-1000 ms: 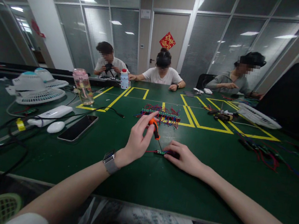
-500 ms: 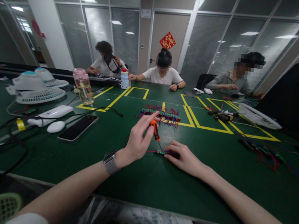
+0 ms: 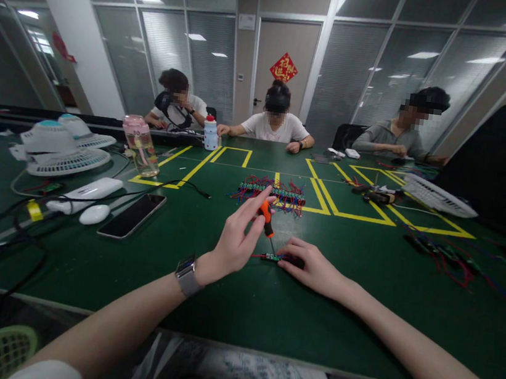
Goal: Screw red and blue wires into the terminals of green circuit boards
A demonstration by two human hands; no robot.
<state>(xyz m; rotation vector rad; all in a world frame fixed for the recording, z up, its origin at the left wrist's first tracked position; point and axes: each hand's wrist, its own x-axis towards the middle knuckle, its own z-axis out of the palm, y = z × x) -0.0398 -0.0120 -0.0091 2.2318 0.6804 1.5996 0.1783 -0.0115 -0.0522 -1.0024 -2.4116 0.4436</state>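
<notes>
An orange-and-black screwdriver (image 3: 267, 217) is in my left hand (image 3: 240, 234), its handle between thumb and fingers while the index finger points up along it. Its thin shaft slants down to a small green circuit board (image 3: 272, 257) lying on the table. My right hand (image 3: 311, 263) pinches the board's right end, fingertips closed on it. A red wire (image 3: 257, 255) leaves the board's left end; dark and blue wires show beneath my right fingers. Just beyond the hands lies a row of similar boards (image 3: 273, 193) with red and blue wires.
On the left are a phone (image 3: 132, 216), a white mouse (image 3: 95, 214), white fans (image 3: 65, 149), cables and a pink-lidded bottle (image 3: 141, 147). To the right lie wired boards (image 3: 444, 255) and hand tools (image 3: 378, 195). Yellow tape marks the green table (image 3: 237, 312). Three people sit opposite.
The screwdriver handle and my left fingers have shifted slightly right, with the index finger straighter. My right hand and the board look unmoved. The person at far left has changed posture.
</notes>
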